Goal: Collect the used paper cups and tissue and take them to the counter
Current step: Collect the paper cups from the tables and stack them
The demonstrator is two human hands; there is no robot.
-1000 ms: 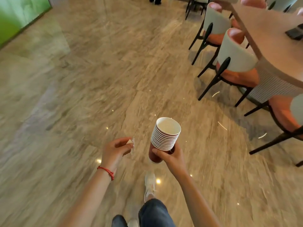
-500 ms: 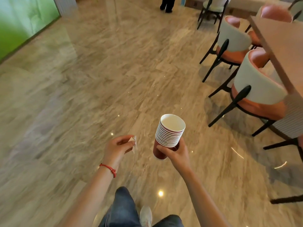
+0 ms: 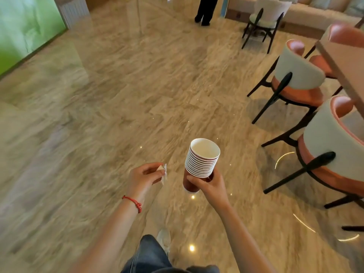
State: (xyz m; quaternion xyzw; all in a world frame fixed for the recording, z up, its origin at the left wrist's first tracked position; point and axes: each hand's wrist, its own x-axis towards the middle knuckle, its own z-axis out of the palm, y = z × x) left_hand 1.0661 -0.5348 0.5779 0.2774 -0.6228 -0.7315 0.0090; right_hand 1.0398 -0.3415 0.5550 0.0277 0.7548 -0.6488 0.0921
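low centre of the frame, right hand point(image 3: 209, 186) grips a nested stack of ribbed-rimmed paper cups point(image 3: 201, 160), top cup empty; left hand point(image 3: 142, 177) pinches crumpled white tissue point(image 3: 163, 172).

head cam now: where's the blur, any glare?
Head view: floor at left and bottom smeared by motion blur; stack of paper cups in the right hand and tissue in the left hand fairly sharp; ceiling-light glints and streaks on the glossy floor near the chairs; wide-angle bending at edges.
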